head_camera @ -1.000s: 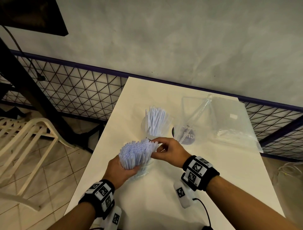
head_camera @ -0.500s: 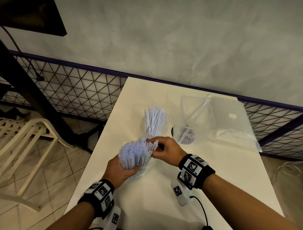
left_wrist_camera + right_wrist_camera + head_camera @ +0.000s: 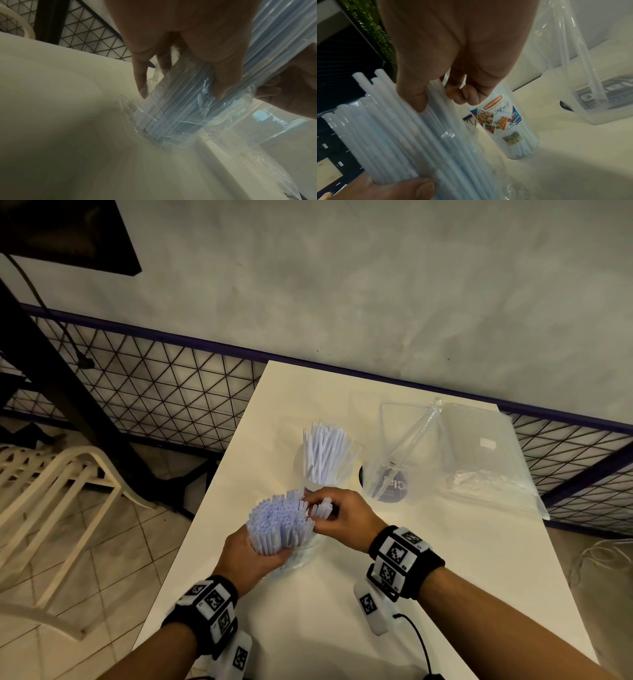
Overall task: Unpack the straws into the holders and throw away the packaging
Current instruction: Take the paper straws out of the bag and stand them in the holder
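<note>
My left hand (image 3: 251,558) grips a thick bundle of pale blue-white straws (image 3: 277,520) that stands upright on the table in its clear plastic wrap (image 3: 173,121). My right hand (image 3: 337,518) pinches a few straws (image 3: 323,506) at the bundle's top right. In the right wrist view its thumb and fingers (image 3: 412,93) close round those straws (image 3: 436,94). Behind the bundle stands a clear round holder (image 3: 323,470) full of straws, with a printed label (image 3: 498,115). A second clear holder (image 3: 387,484) to its right has only a few straws.
The white table (image 3: 445,577) is narrow, with its left edge close to my left hand. An empty clear plastic bag (image 3: 486,453) lies at the back right. A wire-mesh fence runs behind, and a cream plastic chair (image 3: 51,508) stands on the tiled floor to the left.
My right hand has shifted slightly left over the bundle's top and closed its fingers on a few straws. The left hand and bundle have stayed in place.
</note>
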Demonstrator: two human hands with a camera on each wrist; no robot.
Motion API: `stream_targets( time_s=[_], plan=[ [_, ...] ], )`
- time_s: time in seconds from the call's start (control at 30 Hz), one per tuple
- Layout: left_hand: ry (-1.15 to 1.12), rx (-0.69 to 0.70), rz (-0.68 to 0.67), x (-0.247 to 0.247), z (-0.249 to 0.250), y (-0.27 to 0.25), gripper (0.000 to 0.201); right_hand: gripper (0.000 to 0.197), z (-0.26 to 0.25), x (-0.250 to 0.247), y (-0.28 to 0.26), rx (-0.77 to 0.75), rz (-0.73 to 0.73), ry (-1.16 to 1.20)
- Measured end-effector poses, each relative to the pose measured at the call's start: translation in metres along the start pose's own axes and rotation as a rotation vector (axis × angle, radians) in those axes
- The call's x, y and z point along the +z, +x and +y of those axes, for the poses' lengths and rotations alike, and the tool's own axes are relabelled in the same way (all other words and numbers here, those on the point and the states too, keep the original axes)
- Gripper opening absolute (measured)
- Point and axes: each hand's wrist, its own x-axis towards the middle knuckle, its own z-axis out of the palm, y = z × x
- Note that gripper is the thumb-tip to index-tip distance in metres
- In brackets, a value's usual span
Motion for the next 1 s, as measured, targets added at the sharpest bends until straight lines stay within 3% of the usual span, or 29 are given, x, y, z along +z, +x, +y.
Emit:
stream_targets(
  time_s=[0.13, 0.6, 1.0],
  plan=[
    [0.015, 0.010, -0.003, 0.000, 0.001, 0.000, 0.053, 0.017, 0.000, 0.000, 0.001, -0.034, -0.008, -0.044],
    [0.018, 0.022, -0.002, 0.000, 0.004, -0.002, 0.051, 0.014, -0.011, -0.014, 0.004, -0.106, -0.002, -0.106],
    [-0.009, 0.006, -0.010, -0.001, -0.002, 0.001, 0.050, 0.004, -0.098, -0.091, 0.017, -0.247, 0.097, -0.267]
  ],
)
